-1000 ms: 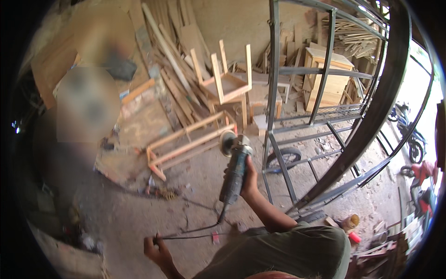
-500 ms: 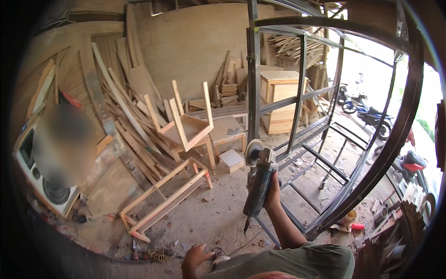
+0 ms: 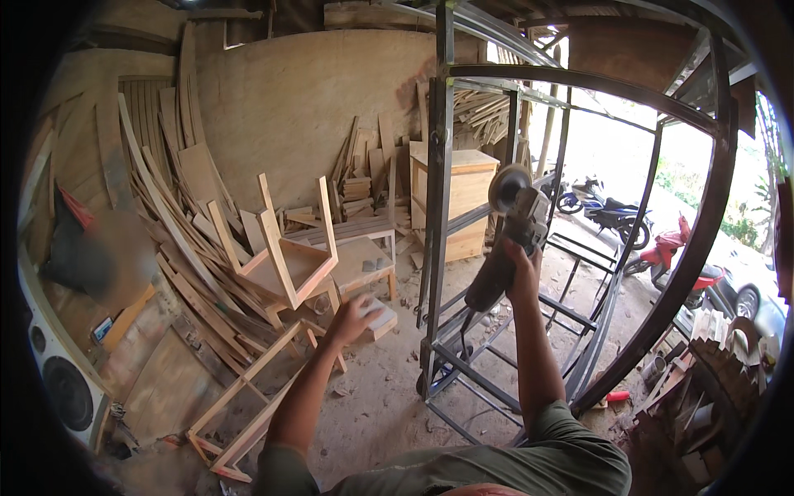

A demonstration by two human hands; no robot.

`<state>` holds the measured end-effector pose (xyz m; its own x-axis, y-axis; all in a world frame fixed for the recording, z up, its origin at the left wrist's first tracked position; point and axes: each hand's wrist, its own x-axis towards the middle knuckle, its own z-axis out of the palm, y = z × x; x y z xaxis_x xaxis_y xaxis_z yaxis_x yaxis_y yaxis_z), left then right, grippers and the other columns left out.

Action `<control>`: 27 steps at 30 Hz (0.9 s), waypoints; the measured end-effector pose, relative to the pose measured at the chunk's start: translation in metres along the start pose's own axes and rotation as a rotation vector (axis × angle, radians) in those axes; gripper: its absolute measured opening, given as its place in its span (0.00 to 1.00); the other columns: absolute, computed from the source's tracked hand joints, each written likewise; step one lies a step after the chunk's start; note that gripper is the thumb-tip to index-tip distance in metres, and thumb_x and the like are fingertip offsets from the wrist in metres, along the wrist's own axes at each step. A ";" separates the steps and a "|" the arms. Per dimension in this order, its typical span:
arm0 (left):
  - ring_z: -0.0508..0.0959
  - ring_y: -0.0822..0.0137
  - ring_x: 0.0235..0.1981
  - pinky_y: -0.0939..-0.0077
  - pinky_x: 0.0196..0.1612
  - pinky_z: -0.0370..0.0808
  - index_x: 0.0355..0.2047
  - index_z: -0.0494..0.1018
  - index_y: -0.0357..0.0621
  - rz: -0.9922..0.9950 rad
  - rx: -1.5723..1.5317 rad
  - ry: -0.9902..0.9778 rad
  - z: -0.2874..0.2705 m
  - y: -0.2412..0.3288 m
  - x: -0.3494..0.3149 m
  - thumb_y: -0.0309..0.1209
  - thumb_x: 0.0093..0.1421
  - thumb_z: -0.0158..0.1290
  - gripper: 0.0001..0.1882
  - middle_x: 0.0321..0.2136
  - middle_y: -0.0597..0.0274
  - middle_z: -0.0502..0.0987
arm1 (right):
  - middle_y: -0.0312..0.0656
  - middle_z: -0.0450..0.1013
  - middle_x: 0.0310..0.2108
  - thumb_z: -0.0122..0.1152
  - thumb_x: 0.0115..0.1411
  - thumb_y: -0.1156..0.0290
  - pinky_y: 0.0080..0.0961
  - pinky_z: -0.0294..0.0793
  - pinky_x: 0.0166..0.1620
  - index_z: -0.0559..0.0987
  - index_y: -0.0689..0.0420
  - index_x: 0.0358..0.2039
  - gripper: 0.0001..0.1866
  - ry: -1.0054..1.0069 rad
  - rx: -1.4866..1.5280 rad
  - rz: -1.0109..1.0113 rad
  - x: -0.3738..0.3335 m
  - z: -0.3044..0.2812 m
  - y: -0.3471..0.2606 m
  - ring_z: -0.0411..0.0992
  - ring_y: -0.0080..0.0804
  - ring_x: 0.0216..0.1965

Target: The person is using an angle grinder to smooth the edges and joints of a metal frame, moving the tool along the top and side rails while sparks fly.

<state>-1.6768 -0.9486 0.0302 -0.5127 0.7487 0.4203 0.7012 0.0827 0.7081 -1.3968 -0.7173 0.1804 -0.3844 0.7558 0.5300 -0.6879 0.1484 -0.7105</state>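
My right hand (image 3: 523, 271) is wrapped round the dark body of an angle grinder (image 3: 493, 277). Its round disc (image 3: 507, 187) points up and away from me, and a cord hangs from the rear end. The tool is held up in front of a tall dark metal frame (image 3: 442, 198), whose bars pass close behind it. It is hard to tell whether the disc touches any bar. Out to the left, my left hand (image 3: 356, 319) is raised with nothing visible in it, its fingers loosely stretched and slightly blurred.
At the left are an upturned wooden stool (image 3: 285, 269), a low wooden frame (image 3: 248, 397) and leaning planks (image 3: 157, 198). A wooden cabinet (image 3: 467, 198) stands behind the metal frame. Motorcycles (image 3: 608, 211) are parked outside, and scrap pieces (image 3: 703, 397) lie at the right. A speaker (image 3: 66, 380) stands far left.
My left hand has risen from low near the floor clutter to the front. The right hand has carried the grinder up and to the right, nearer the metal frame. The view has shifted right.
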 end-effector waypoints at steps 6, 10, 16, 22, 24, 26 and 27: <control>0.79 0.46 0.53 0.59 0.57 0.74 0.56 0.70 0.33 0.166 0.064 0.202 0.054 0.050 0.166 0.54 0.54 0.67 0.41 0.50 0.40 0.79 | 0.43 0.78 0.34 0.69 0.54 0.72 0.28 0.79 0.36 0.78 0.65 0.47 0.20 -0.119 -0.111 -0.042 0.088 0.008 0.013 0.78 0.30 0.31; 0.76 0.46 0.57 0.60 0.59 0.72 0.59 0.66 0.31 0.109 -0.029 0.250 0.087 0.083 0.222 0.55 0.52 0.69 0.47 0.54 0.37 0.75 | 0.40 0.78 0.32 0.72 0.54 0.68 0.25 0.78 0.34 0.79 0.64 0.44 0.20 -0.247 -0.176 -0.024 0.137 0.016 0.014 0.77 0.28 0.28; 0.85 0.62 0.36 0.71 0.42 0.80 0.43 0.76 0.34 0.171 -0.287 0.308 0.120 0.077 0.269 0.47 0.51 0.70 0.30 0.34 0.53 0.84 | 0.39 0.78 0.31 0.73 0.54 0.65 0.25 0.78 0.32 0.79 0.65 0.42 0.20 -0.391 -0.240 -0.264 0.207 0.042 0.003 0.77 0.25 0.28; 0.84 0.62 0.34 0.71 0.40 0.79 0.39 0.77 0.35 0.102 -0.127 0.308 0.111 0.097 0.252 0.46 0.52 0.69 0.26 0.33 0.52 0.83 | 0.39 0.79 0.32 0.75 0.53 0.63 0.25 0.76 0.37 0.80 0.64 0.42 0.22 -0.485 -0.321 -0.316 0.234 0.062 -0.021 0.76 0.25 0.31; 0.83 0.63 0.34 0.71 0.40 0.78 0.39 0.77 0.35 0.095 -0.165 0.297 0.112 0.096 0.253 0.44 0.52 0.69 0.25 0.33 0.54 0.83 | 0.39 0.79 0.32 0.75 0.53 0.63 0.25 0.77 0.37 0.80 0.65 0.42 0.22 -0.487 -0.385 -0.344 0.242 0.063 -0.019 0.76 0.25 0.31; 0.84 0.60 0.37 0.68 0.42 0.78 0.41 0.77 0.37 0.123 -0.194 0.280 0.112 0.094 0.254 0.46 0.52 0.69 0.26 0.34 0.52 0.83 | 0.40 0.79 0.32 0.75 0.53 0.63 0.26 0.77 0.37 0.80 0.65 0.41 0.22 -0.485 -0.371 -0.343 0.250 0.062 -0.014 0.76 0.25 0.31; 0.84 0.58 0.38 0.67 0.43 0.78 0.42 0.78 0.37 0.136 -0.208 0.272 0.111 0.093 0.256 0.47 0.52 0.69 0.27 0.35 0.51 0.84 | 0.40 0.79 0.32 0.75 0.53 0.63 0.26 0.77 0.38 0.80 0.65 0.41 0.22 -0.481 -0.327 -0.331 0.256 0.057 -0.010 0.76 0.26 0.30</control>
<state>-1.6878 -0.6766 0.1409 -0.5540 0.5393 0.6342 0.6707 -0.1621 0.7238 -1.5235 -0.5613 0.3494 -0.4690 0.2799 0.8377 -0.6241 0.5661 -0.5386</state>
